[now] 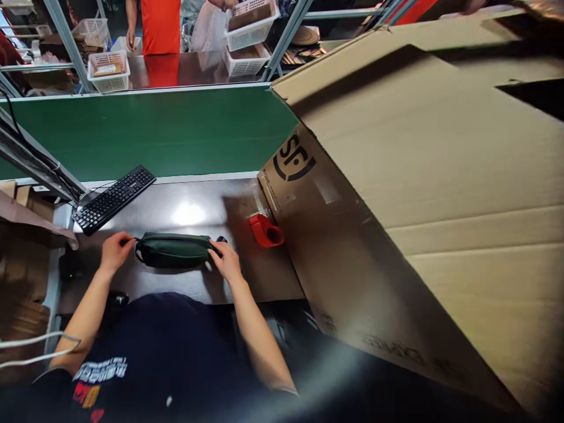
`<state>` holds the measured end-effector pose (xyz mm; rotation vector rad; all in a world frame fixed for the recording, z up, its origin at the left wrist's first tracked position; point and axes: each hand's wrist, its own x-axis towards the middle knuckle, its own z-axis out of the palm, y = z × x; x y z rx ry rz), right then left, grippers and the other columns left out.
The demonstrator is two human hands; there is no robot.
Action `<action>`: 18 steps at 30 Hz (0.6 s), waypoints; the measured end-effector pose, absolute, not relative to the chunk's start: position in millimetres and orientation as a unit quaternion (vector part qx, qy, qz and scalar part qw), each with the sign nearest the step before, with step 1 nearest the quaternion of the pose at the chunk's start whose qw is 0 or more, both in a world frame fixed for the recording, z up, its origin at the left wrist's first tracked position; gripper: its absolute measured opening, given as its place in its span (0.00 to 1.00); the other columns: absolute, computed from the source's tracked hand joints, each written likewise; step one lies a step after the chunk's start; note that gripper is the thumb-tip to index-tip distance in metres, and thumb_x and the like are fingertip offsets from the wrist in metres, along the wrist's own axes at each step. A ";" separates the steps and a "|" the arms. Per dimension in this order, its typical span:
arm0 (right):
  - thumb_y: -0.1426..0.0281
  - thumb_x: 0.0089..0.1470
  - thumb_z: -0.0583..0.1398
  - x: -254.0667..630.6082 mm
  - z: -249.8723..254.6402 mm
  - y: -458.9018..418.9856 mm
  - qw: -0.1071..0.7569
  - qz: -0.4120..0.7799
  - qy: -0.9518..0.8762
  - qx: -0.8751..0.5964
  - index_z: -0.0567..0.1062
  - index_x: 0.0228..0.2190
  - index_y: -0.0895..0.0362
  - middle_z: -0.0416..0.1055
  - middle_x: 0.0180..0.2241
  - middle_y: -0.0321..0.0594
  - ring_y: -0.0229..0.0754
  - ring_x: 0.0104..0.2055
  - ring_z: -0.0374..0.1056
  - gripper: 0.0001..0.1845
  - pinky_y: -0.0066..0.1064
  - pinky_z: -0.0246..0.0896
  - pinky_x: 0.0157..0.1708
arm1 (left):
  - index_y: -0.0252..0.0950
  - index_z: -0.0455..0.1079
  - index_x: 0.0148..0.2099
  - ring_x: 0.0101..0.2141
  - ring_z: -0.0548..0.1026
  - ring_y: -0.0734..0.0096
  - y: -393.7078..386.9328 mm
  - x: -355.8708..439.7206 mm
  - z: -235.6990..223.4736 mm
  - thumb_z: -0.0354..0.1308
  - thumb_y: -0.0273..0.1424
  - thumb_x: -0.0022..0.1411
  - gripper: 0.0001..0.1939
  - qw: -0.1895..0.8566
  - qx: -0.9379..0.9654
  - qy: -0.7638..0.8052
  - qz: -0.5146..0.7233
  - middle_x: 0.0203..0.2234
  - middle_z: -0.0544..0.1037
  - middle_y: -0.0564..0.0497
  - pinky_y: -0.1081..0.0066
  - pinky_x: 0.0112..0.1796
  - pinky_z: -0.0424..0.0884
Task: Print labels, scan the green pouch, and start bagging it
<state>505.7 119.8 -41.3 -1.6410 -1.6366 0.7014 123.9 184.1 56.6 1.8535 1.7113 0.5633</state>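
Observation:
A dark green zippered pouch [176, 251] lies lengthwise on the metal table in front of me. My left hand [115, 251] pinches a small tab or zipper end at the pouch's left tip, just beyond a dark loop. At the other end, my right hand [226, 258] has its fingers closed on the pouch's right tip, by a small black piece. The zipper line runs along the top; whether it is open I cannot tell.
A black keyboard [115, 198] lies at the left back. A red tape dispenser [266, 230] stands beside a large cardboard box [423, 176] filling the right. Beyond the table runs a green conveyor belt [154, 132]; white baskets [108, 71] and other people are behind it.

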 end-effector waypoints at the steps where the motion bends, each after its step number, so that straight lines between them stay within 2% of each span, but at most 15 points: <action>1: 0.63 0.65 0.62 502.5 -40.6 119.2 0.349 0.262 -0.640 -0.632 0.83 0.52 0.56 0.81 0.48 0.49 0.51 0.49 0.76 0.19 0.46 0.73 0.53 | 0.38 0.81 0.37 0.35 0.80 0.60 181.9 101.2 56.7 0.63 0.36 0.65 0.08 0.275 0.672 0.664 0.176 0.31 0.84 0.49 0.65 0.39 0.74; 3: 0.65 0.65 0.61 489.3 -34.1 117.6 0.330 0.222 -0.673 -0.624 0.82 0.54 0.56 0.79 0.50 0.50 0.52 0.51 0.74 0.19 0.47 0.72 0.54 | 0.38 0.83 0.41 0.40 0.81 0.55 173.0 81.6 54.4 0.64 0.35 0.64 0.08 0.218 0.666 0.699 0.144 0.37 0.85 0.45 0.61 0.44 0.75; 6: 0.75 0.63 0.58 460.6 -11.6 117.0 0.263 0.155 -0.751 -0.586 0.79 0.59 0.55 0.76 0.56 0.50 0.53 0.58 0.70 0.25 0.47 0.66 0.59 | 0.40 0.82 0.53 0.53 0.78 0.51 156.8 113.1 45.8 0.61 0.34 0.69 0.14 0.121 0.723 0.654 0.188 0.52 0.82 0.41 0.56 0.56 0.73; 7: 0.77 0.62 0.57 451.5 -2.1 117.7 0.231 0.153 -0.773 -0.571 0.78 0.60 0.55 0.76 0.56 0.50 0.53 0.58 0.69 0.26 0.46 0.65 0.60 | 0.41 0.81 0.55 0.54 0.77 0.53 152.9 132.3 42.8 0.58 0.34 0.71 0.15 0.123 0.750 0.619 0.196 0.53 0.82 0.42 0.56 0.57 0.72; 9: 0.77 0.63 0.56 437.3 16.8 120.5 0.151 0.173 -0.797 -0.558 0.78 0.59 0.56 0.76 0.54 0.50 0.52 0.56 0.69 0.25 0.43 0.65 0.56 | 0.40 0.82 0.53 0.50 0.79 0.56 149.3 168.7 39.3 0.53 0.34 0.75 0.16 0.156 0.793 0.567 0.160 0.48 0.83 0.43 0.59 0.55 0.74; 11: 0.75 0.67 0.54 428.9 33.4 125.1 0.061 0.198 -0.798 -0.566 0.79 0.58 0.56 0.77 0.52 0.50 0.53 0.54 0.70 0.23 0.42 0.65 0.53 | 0.39 0.82 0.53 0.47 0.79 0.56 150.2 192.0 39.6 0.50 0.32 0.77 0.17 0.175 0.802 0.564 0.091 0.44 0.84 0.42 0.60 0.51 0.76; 12: 0.74 0.69 0.53 426.4 40.4 127.9 0.021 0.206 -0.795 -0.570 0.79 0.58 0.55 0.77 0.51 0.50 0.53 0.54 0.70 0.22 0.42 0.64 0.52 | 0.38 0.81 0.56 0.47 0.79 0.54 151.7 197.5 40.9 0.50 0.32 0.76 0.18 0.176 0.798 0.573 0.059 0.44 0.83 0.41 0.59 0.50 0.76; 14: 0.71 0.72 0.52 423.1 51.9 133.8 -0.038 0.218 -0.788 -0.575 0.75 0.63 0.53 0.77 0.50 0.50 0.53 0.54 0.71 0.24 0.41 0.63 0.53 | 0.37 0.73 0.67 0.50 0.79 0.51 155.1 199.3 44.6 0.55 0.32 0.74 0.22 0.183 0.794 0.579 0.023 0.48 0.83 0.40 0.58 0.51 0.76; 15: 0.70 0.73 0.54 421.4 56.4 136.8 -0.056 0.220 -0.782 -0.580 0.70 0.68 0.53 0.76 0.50 0.50 0.53 0.54 0.71 0.26 0.41 0.63 0.54 | 0.38 0.66 0.73 0.54 0.78 0.50 156.6 197.3 46.3 0.59 0.33 0.72 0.29 0.193 0.800 0.569 0.019 0.53 0.82 0.39 0.56 0.55 0.75; 16: 0.68 0.72 0.57 419.4 60.2 139.8 -0.069 0.222 -0.776 -0.586 0.63 0.72 0.53 0.76 0.52 0.51 0.53 0.54 0.72 0.31 0.41 0.63 0.54 | 0.39 0.57 0.77 0.59 0.76 0.48 158.0 194.5 47.4 0.64 0.34 0.69 0.39 0.204 0.809 0.550 0.021 0.59 0.79 0.38 0.53 0.61 0.71; 18: 0.64 0.66 0.66 413.6 66.0 145.2 -0.092 0.224 -0.765 -0.597 0.50 0.77 0.55 0.73 0.55 0.54 0.55 0.55 0.72 0.48 0.40 0.65 0.54 | 0.40 0.42 0.82 0.71 0.63 0.43 160.6 188.4 47.1 0.71 0.37 0.62 0.56 0.228 0.827 0.514 0.024 0.72 0.66 0.36 0.44 0.71 0.56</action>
